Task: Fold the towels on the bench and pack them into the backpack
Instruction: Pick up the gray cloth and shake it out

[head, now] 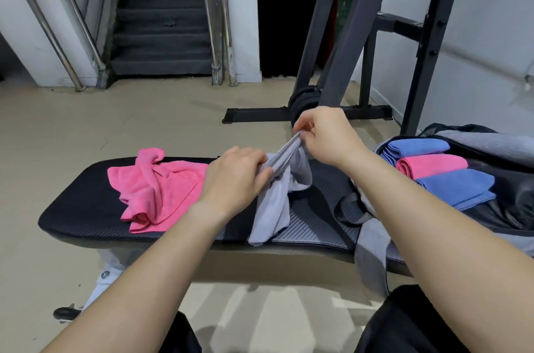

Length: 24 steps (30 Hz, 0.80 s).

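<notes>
Head view: a soft, pale grey microfibre towel (274,202) hangs over the middle of the black padded workout bench (86,208), its lower end draped to the bench's near edge. Both hands hold its upper edge lifted above the bench. The left hand (237,176) has its fingers curled around bunched cloth. The right hand (326,138), higher and further back, pinches a corner between thumb and fingertips.

On the bench's left half a crumpled bright pink towel (156,190) lies unfolded, just beside the left hand and partly hidden behind it. At the bench's right end sits an open grey backpack with a black lining (491,144). Three towels lie in it side by side: a folded blue one (416,147) at the back, a rolled pink one (433,164) in the middle and a folded blue one (459,188) nearest. The right forearm crosses in front of the backpack's left rim.

Beyond the bench stand a dark steel rack (433,20) with black weight plates (303,101) at its foot, and a grey staircase (161,20) with metal handrails on the beige floor.
</notes>
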Each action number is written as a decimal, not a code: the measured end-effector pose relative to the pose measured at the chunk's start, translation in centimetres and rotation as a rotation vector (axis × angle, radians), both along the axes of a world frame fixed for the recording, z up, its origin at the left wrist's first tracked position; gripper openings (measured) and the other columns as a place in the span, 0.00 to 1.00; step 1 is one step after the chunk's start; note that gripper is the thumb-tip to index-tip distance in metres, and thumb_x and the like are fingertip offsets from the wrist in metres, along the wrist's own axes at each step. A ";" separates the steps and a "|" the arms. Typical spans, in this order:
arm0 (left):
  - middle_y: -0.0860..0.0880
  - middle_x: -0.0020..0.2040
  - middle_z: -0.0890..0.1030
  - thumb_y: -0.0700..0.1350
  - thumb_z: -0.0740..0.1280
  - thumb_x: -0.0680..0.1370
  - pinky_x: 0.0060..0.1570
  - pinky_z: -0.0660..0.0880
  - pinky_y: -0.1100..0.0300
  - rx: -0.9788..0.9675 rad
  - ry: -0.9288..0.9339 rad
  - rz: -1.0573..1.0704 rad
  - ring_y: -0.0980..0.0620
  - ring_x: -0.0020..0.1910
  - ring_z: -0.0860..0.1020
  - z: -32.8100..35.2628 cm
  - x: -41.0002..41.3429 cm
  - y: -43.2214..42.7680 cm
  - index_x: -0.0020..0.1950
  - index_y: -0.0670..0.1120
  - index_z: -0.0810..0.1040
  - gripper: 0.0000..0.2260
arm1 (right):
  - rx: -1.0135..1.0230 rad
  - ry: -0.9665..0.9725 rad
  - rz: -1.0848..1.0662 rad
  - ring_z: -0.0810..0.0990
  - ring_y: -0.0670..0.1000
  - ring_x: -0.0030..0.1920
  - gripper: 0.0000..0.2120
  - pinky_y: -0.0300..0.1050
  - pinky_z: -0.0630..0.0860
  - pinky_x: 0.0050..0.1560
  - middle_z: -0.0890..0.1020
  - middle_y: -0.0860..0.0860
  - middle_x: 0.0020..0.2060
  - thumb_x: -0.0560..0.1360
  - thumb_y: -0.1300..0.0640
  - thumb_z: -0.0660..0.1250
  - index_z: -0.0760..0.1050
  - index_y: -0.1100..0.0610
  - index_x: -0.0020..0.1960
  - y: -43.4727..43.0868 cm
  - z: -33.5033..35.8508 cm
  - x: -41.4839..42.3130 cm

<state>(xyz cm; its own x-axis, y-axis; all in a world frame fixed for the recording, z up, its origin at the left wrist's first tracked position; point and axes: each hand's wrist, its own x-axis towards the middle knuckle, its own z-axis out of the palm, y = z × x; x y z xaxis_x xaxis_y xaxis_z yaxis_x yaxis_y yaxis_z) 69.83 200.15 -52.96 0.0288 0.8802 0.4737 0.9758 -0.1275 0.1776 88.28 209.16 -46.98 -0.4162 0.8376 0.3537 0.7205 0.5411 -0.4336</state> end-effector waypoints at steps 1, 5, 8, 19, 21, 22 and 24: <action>0.54 0.44 0.78 0.56 0.64 0.79 0.40 0.71 0.54 -0.008 -0.018 -0.006 0.47 0.46 0.74 0.3 0.2 -0.2 0.47 0.52 0.76 0.09 | 0.039 -0.022 0.005 0.74 0.46 0.43 0.09 0.41 0.72 0.48 0.77 0.45 0.41 0.78 0.64 0.66 0.83 0.53 0.49 0.2 1.3 -0.3; 0.56 0.41 0.71 0.55 0.66 0.77 0.40 0.70 0.54 -0.021 -0.123 -0.075 0.49 0.46 0.72 1.8 1.3 -1.2 0.43 0.54 0.69 0.08 | 0.106 -0.081 0.033 0.75 0.48 0.46 0.11 0.43 0.73 0.47 0.76 0.46 0.43 0.78 0.65 0.64 0.83 0.53 0.49 0.6 5.9 -1.1; 0.57 0.40 0.70 0.57 0.67 0.76 0.40 0.69 0.56 -0.019 -0.175 -0.095 0.51 0.45 0.69 3.0 2.2 -1.6 0.42 0.55 0.69 0.10 | 0.182 -0.093 0.015 0.77 0.51 0.46 0.13 0.46 0.75 0.46 0.76 0.46 0.46 0.79 0.64 0.62 0.83 0.50 0.49 0.4 8.6 -1.2; 0.51 0.42 0.81 0.53 0.64 0.75 0.42 0.76 0.50 -0.348 -0.163 -0.038 0.44 0.46 0.77 0.1 3.1 -3.1 0.43 0.50 0.71 0.07 | 0.128 0.022 -0.075 0.79 0.51 0.51 0.14 0.44 0.75 0.51 0.82 0.49 0.49 0.77 0.64 0.60 0.79 0.47 0.47 0.6 9.9 2.0; 0.53 0.44 0.82 0.55 0.66 0.74 0.47 0.78 0.51 -0.507 -0.154 -0.086 0.46 0.47 0.79 -0.6 2.4 -3.3 0.45 0.51 0.74 0.08 | 0.109 0.044 -0.071 0.78 0.50 0.49 0.14 0.41 0.72 0.49 0.81 0.48 0.46 0.76 0.65 0.60 0.79 0.47 0.45 0.7 9.6 2.7; 0.54 0.48 0.82 0.56 0.68 0.74 0.51 0.78 0.51 -0.597 -0.169 -0.133 0.48 0.49 0.80 -0.7 2.2 -3.4 0.48 0.52 0.77 0.09 | 0.100 0.038 -0.063 0.77 0.49 0.48 0.14 0.40 0.71 0.48 0.80 0.48 0.44 0.76 0.65 0.61 0.79 0.48 0.45 0.7 9.4 3.0; 0.55 0.55 0.84 0.57 0.70 0.74 0.60 0.75 0.54 -0.710 -0.227 -0.200 0.52 0.56 0.80 -0.5 1.8 -3.6 0.58 0.53 0.81 0.15 | 0.086 0.022 -0.055 0.78 0.50 0.46 0.13 0.40 0.70 0.48 0.80 0.48 0.43 0.77 0.65 0.61 0.79 0.48 0.46 0.7 8.8 3.5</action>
<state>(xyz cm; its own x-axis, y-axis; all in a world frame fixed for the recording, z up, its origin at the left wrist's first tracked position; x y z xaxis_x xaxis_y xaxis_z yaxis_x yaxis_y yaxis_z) 71.59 196.58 -53.48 0.1889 0.9635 -0.1896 0.8759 -0.0780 0.4762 91.82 209.82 -38.18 -0.3617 0.8254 0.4334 0.7411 0.5366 -0.4035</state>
